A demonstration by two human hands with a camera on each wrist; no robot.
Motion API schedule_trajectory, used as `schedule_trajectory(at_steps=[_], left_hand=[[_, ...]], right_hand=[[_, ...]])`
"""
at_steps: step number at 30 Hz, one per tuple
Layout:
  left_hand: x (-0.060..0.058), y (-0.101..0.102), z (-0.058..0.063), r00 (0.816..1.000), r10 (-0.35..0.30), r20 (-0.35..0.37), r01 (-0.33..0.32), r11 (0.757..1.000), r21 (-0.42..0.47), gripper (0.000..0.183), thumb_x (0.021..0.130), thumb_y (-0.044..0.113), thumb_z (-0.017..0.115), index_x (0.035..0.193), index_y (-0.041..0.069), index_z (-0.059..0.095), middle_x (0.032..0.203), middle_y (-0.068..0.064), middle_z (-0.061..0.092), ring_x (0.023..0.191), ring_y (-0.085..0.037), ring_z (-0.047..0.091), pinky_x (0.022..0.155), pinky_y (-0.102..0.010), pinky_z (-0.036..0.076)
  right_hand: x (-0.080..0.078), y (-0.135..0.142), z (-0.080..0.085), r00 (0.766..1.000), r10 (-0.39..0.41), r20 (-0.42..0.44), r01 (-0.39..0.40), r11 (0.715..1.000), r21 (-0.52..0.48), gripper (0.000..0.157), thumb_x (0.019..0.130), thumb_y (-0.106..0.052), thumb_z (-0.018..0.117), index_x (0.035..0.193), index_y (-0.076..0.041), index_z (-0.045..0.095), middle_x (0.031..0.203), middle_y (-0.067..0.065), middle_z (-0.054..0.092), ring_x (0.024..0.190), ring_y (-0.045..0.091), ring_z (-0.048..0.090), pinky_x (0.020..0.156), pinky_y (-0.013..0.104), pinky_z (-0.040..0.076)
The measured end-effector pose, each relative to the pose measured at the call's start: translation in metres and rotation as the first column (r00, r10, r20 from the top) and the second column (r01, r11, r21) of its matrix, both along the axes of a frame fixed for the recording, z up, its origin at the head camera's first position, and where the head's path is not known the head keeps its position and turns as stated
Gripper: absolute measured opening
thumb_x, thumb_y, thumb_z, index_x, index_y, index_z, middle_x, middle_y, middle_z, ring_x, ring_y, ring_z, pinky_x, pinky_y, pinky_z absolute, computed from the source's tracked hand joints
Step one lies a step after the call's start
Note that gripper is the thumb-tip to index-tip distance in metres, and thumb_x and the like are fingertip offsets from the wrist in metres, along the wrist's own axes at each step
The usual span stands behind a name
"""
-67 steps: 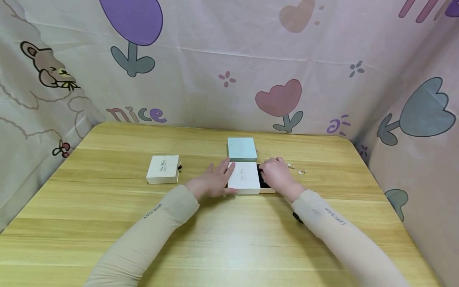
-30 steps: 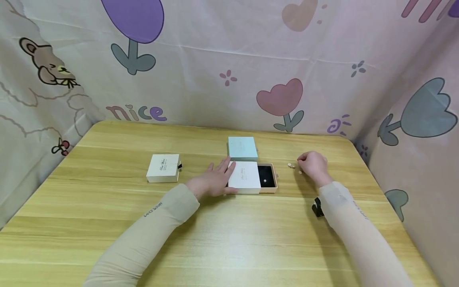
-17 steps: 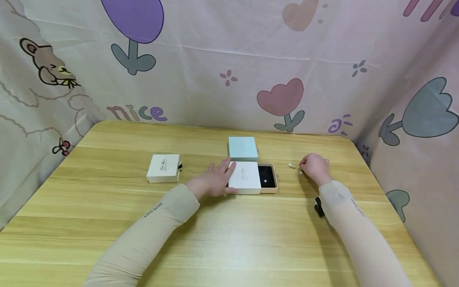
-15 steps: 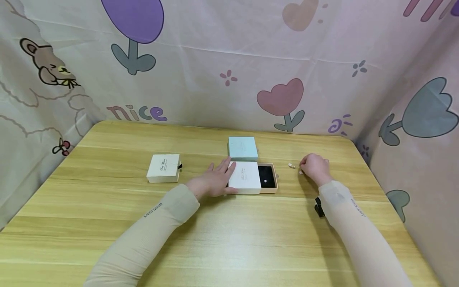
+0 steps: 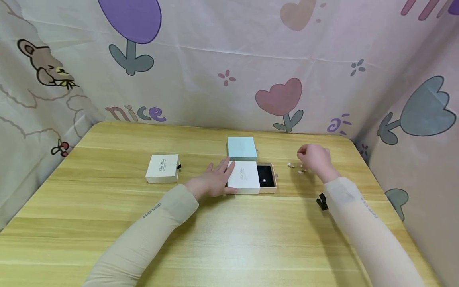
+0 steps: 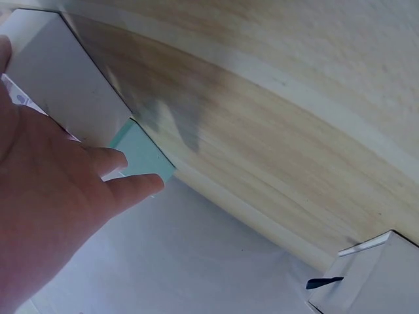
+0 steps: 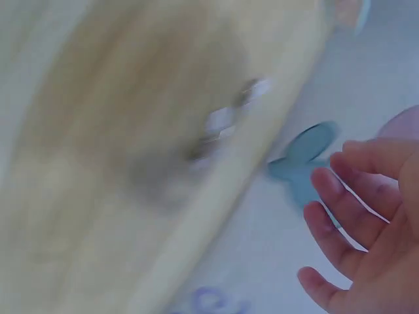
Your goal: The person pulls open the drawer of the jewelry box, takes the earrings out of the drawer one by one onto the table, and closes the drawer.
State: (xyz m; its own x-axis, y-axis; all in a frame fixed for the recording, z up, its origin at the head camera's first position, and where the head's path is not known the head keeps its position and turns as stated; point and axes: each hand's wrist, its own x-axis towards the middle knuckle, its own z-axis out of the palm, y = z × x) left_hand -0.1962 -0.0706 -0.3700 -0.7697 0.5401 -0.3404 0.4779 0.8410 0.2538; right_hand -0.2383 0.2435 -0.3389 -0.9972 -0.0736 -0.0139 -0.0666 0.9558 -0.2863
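Observation:
Fingers spread, my left hand (image 5: 211,181) rests on the left edge of a white box's sleeve (image 5: 244,177). Part of this box's black-lined drawer (image 5: 266,175) sticks out to the right, with a small pearl-like bead (image 5: 264,181) on the lining. My right hand (image 5: 315,159) is raised over the table, just behind several tiny white and gold pieces (image 5: 301,172) that look like earrings. In the right wrist view its thumb and index tips are close together; whether something tiny is between them is hidden. The pieces (image 7: 219,121) look blurred there.
A pale blue box (image 5: 242,148) stands directly behind the white one. Farther left is a second white box (image 5: 162,168), closed, with a black pull tab (image 5: 179,166). A black strap device (image 5: 322,201) hangs under my right wrist. A printed cloth (image 5: 201,59) encloses the wooden table (image 5: 215,239).
My right hand went from the drawer to the small pieces on the right, touched down among them, and has now lifted above them. My left hand has stayed on the box.

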Motion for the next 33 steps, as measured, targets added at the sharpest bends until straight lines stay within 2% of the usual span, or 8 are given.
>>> schedule_trajectory(at_steps=[4,7,10,14,16,19,25,33], left_hand=[[0.000,0.000,0.000,1.000,-0.004,-0.006,0.004,1.000,0.001,0.090,0.091,0.057,0.044,0.151,0.008,-0.002,0.157,-0.015,-0.013,0.146,-0.028,-0.003,0.115,-0.056,0.008],[0.000,-0.001,-0.001,1.000,-0.007,-0.009,0.007,1.000,0.000,0.090,0.091,0.057,0.045,0.151,0.008,-0.002,0.157,-0.015,-0.013,0.146,-0.028,-0.003,0.115,-0.056,0.008],[-0.001,0.000,-0.001,1.000,-0.008,-0.010,0.008,1.000,0.000,0.090,0.091,0.057,0.045,0.151,0.008,-0.002,0.157,-0.015,-0.013,0.146,-0.028,-0.003,0.115,-0.057,0.009],[0.000,0.000,0.000,1.000,-0.006,-0.009,0.006,1.000,-0.004,0.090,0.091,0.057,0.045,0.151,0.008,-0.002,0.157,-0.015,-0.013,0.146,-0.028,-0.002,0.115,-0.056,0.009],[0.000,0.000,0.000,1.000,-0.005,-0.008,0.005,1.000,-0.004,0.090,0.091,0.057,0.045,0.151,0.008,-0.002,0.157,-0.015,-0.013,0.146,-0.028,-0.002,0.115,-0.056,0.009],[0.000,0.000,0.000,1.000,-0.006,-0.006,0.006,1.000,-0.001,0.090,0.091,0.057,0.045,0.151,0.008,-0.002,0.157,-0.016,-0.013,0.146,-0.029,-0.002,0.115,-0.056,0.009],[0.000,0.000,0.000,1.000,-0.005,-0.011,0.005,1.000,-0.007,0.090,0.091,0.057,0.044,0.151,0.008,-0.002,0.157,-0.016,-0.012,0.146,-0.028,-0.002,0.115,-0.056,0.009],[-0.001,0.000,-0.001,1.000,-0.007,-0.016,0.007,1.000,-0.010,0.090,0.091,0.057,0.044,0.151,0.008,-0.002,0.157,-0.015,-0.012,0.146,-0.029,-0.002,0.115,-0.056,0.009]], right_hand=[[0.009,-0.025,0.008,0.990,0.137,-0.020,-0.136,0.991,0.014,0.024,0.090,-0.014,0.053,0.105,-0.001,0.068,0.101,0.015,0.070,0.096,0.033,0.062,0.097,0.056,0.029],[0.019,-0.046,0.007,0.967,0.250,-0.041,-0.249,0.968,0.027,0.020,0.088,-0.012,0.059,0.101,-0.002,0.070,0.096,0.011,0.072,0.093,0.030,0.063,0.097,0.055,0.031],[0.030,-0.063,0.001,0.929,0.363,-0.066,-0.356,0.930,0.091,0.016,0.084,-0.011,0.064,0.096,-0.006,0.073,0.091,0.006,0.073,0.091,0.026,0.064,0.095,0.052,0.034],[0.041,-0.077,-0.013,0.862,0.499,-0.091,-0.466,0.850,0.248,0.008,0.081,-0.012,0.067,0.087,-0.013,0.073,0.085,0.000,0.073,0.088,0.025,0.064,0.090,0.050,0.040],[0.045,-0.080,-0.020,0.838,0.537,-0.095,-0.486,0.816,0.314,0.006,0.080,-0.011,0.068,0.083,-0.015,0.072,0.085,0.000,0.072,0.093,0.029,0.064,0.089,0.051,0.042],[0.050,-0.083,-0.026,0.828,0.552,-0.104,-0.486,0.796,0.360,0.005,0.079,-0.009,0.069,0.078,-0.015,0.069,0.084,0.001,0.072,0.100,0.033,0.063,0.089,0.050,0.042],[0.052,-0.086,-0.028,0.817,0.561,-0.137,-0.469,0.783,0.408,0.009,0.077,-0.008,0.069,0.073,-0.015,0.068,0.079,0.000,0.071,0.090,0.026,0.065,0.084,0.046,0.044],[0.049,-0.090,-0.029,0.821,0.557,-0.129,-0.467,0.783,0.411,0.014,0.077,-0.004,0.067,0.083,-0.015,0.074,0.087,-0.001,0.073,0.087,0.021,0.064,0.083,0.041,0.044]])
